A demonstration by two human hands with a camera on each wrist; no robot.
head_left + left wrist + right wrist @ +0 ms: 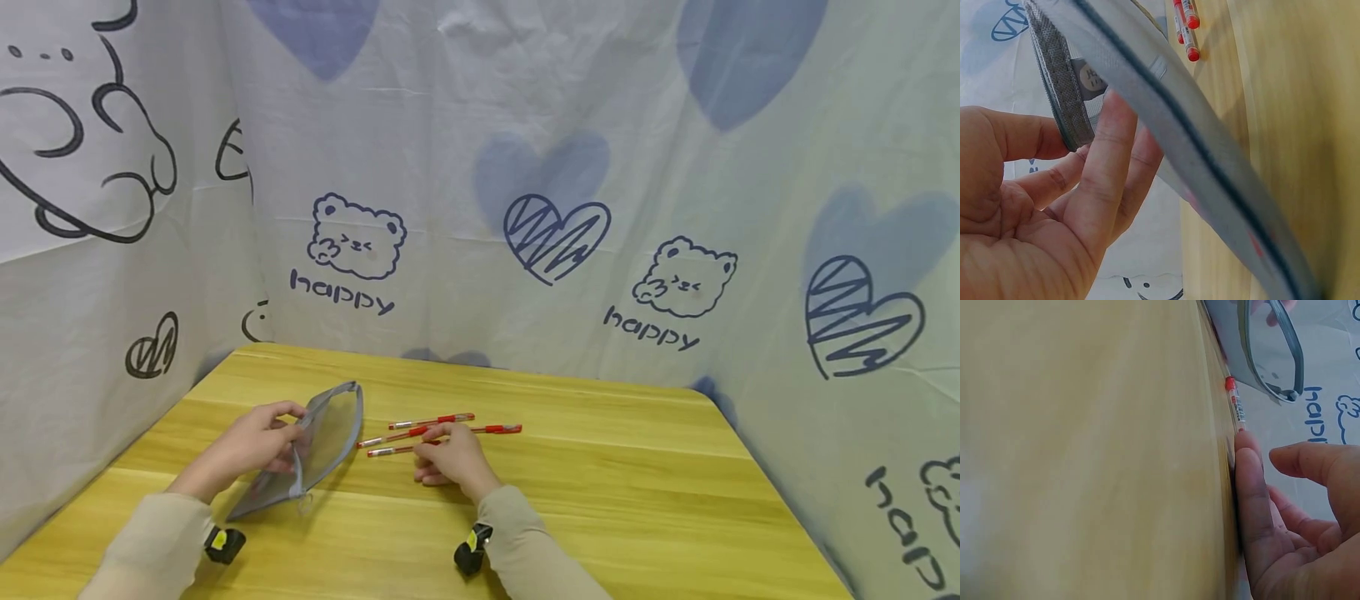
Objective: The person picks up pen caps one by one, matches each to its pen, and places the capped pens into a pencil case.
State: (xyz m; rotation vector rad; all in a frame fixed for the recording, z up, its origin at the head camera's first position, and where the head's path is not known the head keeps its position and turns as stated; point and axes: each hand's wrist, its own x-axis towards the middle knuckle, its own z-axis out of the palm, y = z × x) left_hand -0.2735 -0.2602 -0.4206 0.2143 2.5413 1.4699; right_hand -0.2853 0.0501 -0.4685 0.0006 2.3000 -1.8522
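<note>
A grey see-through zip pouch (330, 433) stands with its mouth apart on the left of the table. My left hand (258, 442) holds its zipped rim, the thumb against the zip band (1072, 94) and other fingers reaching behind the near edge. Several red pens lie right of the pouch, among them a far pen (431, 421) and a near pen (390, 451). Over the near pen is my right hand (453, 458), its fingertips beside or touching the barrel. In the right wrist view the thumb (1297, 459) stands apart from the fingers, and the pen end (1235, 400) shows beyond them.
The wood-grain table (637, 492) extends to the right of the hands. A printed white curtain (450, 100) hangs behind the table and along both sides. Each wrist carries a small black device, one near the left sleeve (150, 542).
</note>
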